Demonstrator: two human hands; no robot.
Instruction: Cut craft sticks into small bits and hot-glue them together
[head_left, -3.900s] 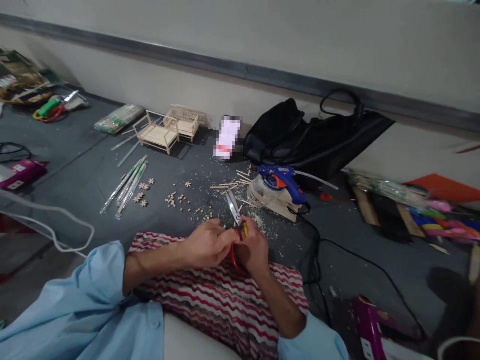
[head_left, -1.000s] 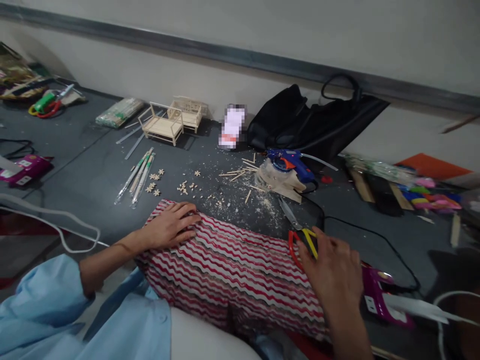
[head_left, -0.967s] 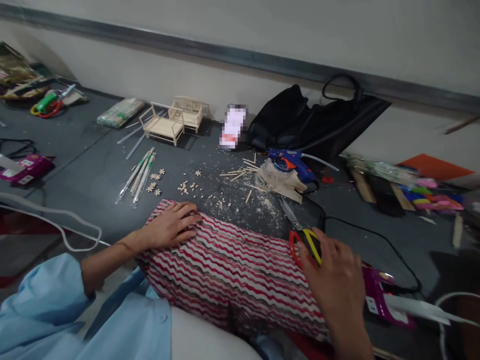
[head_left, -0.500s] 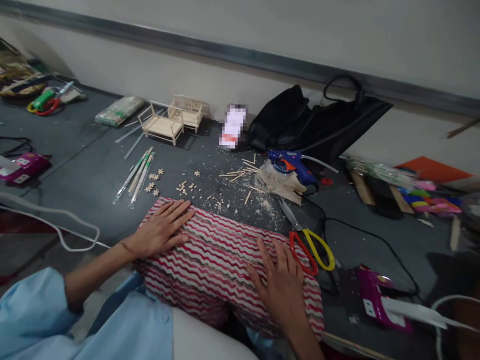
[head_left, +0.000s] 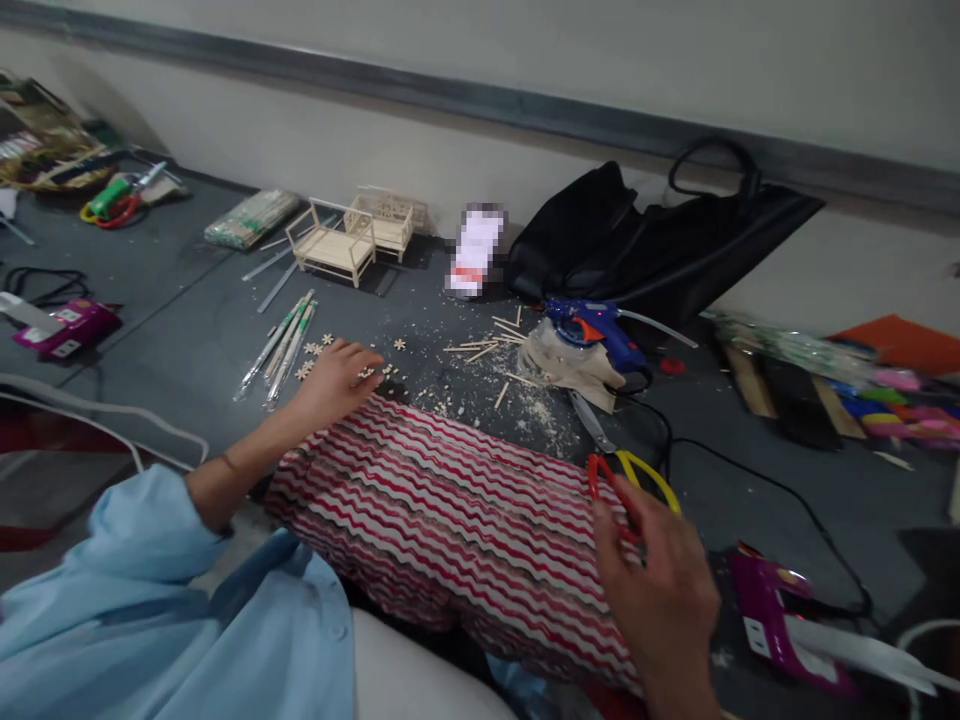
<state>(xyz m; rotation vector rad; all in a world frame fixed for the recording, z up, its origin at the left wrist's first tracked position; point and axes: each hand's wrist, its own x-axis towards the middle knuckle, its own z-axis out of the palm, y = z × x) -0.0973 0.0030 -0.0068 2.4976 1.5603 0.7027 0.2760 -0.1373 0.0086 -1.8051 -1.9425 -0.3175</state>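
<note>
My left hand (head_left: 337,382) reaches over the table's near edge, above small pale wooden bits (head_left: 388,371). Its fingers are loosely bent and apart from the thumb, with nothing visible in them. Flower-shaped wooden pieces (head_left: 306,370) lie just beside it, partly covered. On the right, my right hand (head_left: 660,570) has its thumb and fingers around the red handle of the scissors (head_left: 651,478). The scissors' yellow loop stands behind the fingers, and the blades point away from me. A red-and-white striped cloth (head_left: 450,500) covers my lap.
Small wooden furniture models (head_left: 334,250) stand by the wall beside a phone (head_left: 476,250). Packed sticks (head_left: 281,340) lie at left. A blue glue gun (head_left: 600,325) rests on a tape roll, before a black bag (head_left: 630,240). Purple power strips (head_left: 784,620) and cables flank the work area.
Both hands have left the striped cloth. My left hand has moved forward to the small wooden bits; my right hand has moved right onto the scissors, whose handles have shifted slightly upward.
</note>
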